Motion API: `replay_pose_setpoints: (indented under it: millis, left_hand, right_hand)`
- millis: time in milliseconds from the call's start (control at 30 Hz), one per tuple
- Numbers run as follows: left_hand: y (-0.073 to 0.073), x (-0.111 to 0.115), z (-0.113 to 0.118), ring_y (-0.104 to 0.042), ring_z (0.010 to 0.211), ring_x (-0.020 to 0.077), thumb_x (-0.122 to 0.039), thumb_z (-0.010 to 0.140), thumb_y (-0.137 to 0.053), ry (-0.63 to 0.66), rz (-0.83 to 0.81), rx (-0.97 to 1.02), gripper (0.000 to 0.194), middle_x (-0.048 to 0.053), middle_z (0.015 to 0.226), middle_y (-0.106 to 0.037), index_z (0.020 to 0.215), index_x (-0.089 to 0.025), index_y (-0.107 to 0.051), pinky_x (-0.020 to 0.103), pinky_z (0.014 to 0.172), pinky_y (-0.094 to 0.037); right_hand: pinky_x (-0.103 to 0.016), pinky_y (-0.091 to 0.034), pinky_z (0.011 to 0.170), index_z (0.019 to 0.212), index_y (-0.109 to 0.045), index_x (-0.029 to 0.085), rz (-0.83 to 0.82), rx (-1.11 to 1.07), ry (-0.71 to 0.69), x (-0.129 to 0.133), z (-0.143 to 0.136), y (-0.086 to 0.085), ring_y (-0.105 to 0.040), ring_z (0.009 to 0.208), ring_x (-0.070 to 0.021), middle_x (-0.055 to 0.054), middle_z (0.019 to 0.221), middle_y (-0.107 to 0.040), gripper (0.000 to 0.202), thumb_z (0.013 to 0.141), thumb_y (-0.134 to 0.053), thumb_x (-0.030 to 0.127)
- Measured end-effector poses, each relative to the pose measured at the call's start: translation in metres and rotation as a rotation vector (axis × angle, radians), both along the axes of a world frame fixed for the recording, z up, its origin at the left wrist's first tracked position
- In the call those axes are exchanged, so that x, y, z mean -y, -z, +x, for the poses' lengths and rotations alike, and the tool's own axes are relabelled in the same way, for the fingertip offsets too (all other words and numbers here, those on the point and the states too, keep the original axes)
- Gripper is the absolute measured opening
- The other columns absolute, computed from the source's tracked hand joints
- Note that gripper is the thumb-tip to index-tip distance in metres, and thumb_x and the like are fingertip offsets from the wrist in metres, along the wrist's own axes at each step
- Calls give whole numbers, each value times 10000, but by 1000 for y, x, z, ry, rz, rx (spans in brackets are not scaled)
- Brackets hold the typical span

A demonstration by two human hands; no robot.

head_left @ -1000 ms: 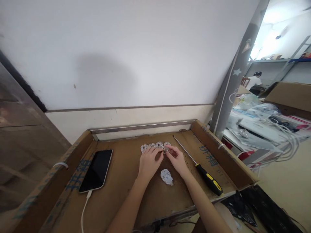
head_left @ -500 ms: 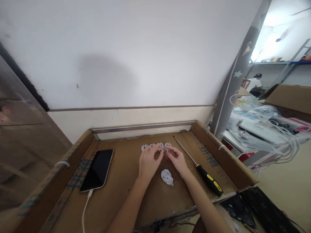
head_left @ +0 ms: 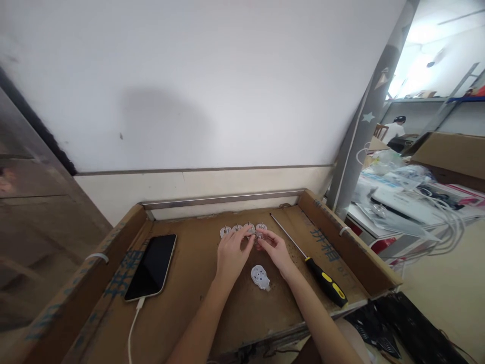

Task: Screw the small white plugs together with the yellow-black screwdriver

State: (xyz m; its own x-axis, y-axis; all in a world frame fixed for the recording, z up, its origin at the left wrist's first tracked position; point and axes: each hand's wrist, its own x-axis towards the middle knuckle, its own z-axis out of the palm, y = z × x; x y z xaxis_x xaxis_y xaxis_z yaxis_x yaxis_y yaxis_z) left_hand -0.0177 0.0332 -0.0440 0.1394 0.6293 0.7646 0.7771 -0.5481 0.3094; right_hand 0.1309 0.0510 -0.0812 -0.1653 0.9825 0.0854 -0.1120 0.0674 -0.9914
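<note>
My left hand (head_left: pixel 232 254) and my right hand (head_left: pixel 277 253) meet near the middle of the cardboard, fingertips pinched around a small pale plug part (head_left: pixel 257 235). The fingers cover much of it, and its details are too small to make out. Just beyond them stands a row of several round white plug pieces (head_left: pixel 225 231) with metal pins pointing up. Between my forearms lies a white plug cover (head_left: pixel 260 277), flat, with small holes inside and a narrow end towards me.
To the right lies a screwdriver (head_left: pixel 325 281) with a black and yellow handle. A phone (head_left: pixel 151 267) with a white cable (head_left: pixel 133 323) is on the left. Cardboard walls (head_left: pixel 348 240) edge the worktop. Beyond the pillar (head_left: pixel 356 136), a person (head_left: pixel 394 130) sits near a cluttered table.
My fingers have shifted slightly around the small plug part, the right fingertips a little to the left. The other things on the cardboard lie as before.
</note>
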Motion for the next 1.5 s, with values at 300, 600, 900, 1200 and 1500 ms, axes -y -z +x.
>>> replay_pose_setpoints:
  millis: [300, 600, 900, 1200, 1500]
  left_hand:
    - [2, -1, -1, -644, 768, 183, -292, 902, -513, 1, -48, -1, 212, 19, 864, -720, 1071, -205, -608, 311, 757, -469]
    - [3, -4, -1, -618, 786, 182, -294, 860, -573, 49, -188, 68, 238, 10, 887, -706, 1085, -226, -603, 323, 782, -478]
    - [3, -7, -3, -617, 839, 178, -314, 874, -529, 89, -329, 217, 177, 35, 949, -683, 983, -215, -627, 338, 785, -490]
    - [1, -1, -1, -610, 900, 192, -297, 922, -469, 124, -122, 61, 208, 44, 984, -680, 1036, -213, -620, 348, 818, -477]
    - [-12, 4, -4, -603, 894, 191, -301, 912, -480, 115, -47, 29, 208, 44, 978, -681, 1030, -226, -635, 344, 832, -464]
  right_hand:
    - [-347, -522, 765, 1132, -542, 147, -33, -50, -13, 0, -1, 1, -589, 887, -152, -63, 1068, -582, 308, 880, -545, 325]
    - [-349, -521, 767, 1122, -547, 142, -95, -191, -41, 8, -3, -9, -593, 879, -149, -60, 1050, -590, 302, 878, -550, 319]
    - [-332, -522, 746, 1088, -557, 135, -159, -313, -89, 11, -1, -15, -592, 843, -137, -50, 1014, -594, 272, 876, -554, 306]
    - [-315, -523, 716, 1093, -548, 136, -282, -474, -215, 10, 2, -15, -590, 807, -128, -45, 985, -593, 279, 884, -539, 321]
    - [-328, -521, 742, 1062, -565, 132, -319, -531, -278, 16, 0, -21, -592, 836, -134, -49, 1000, -597, 259, 881, -545, 315]
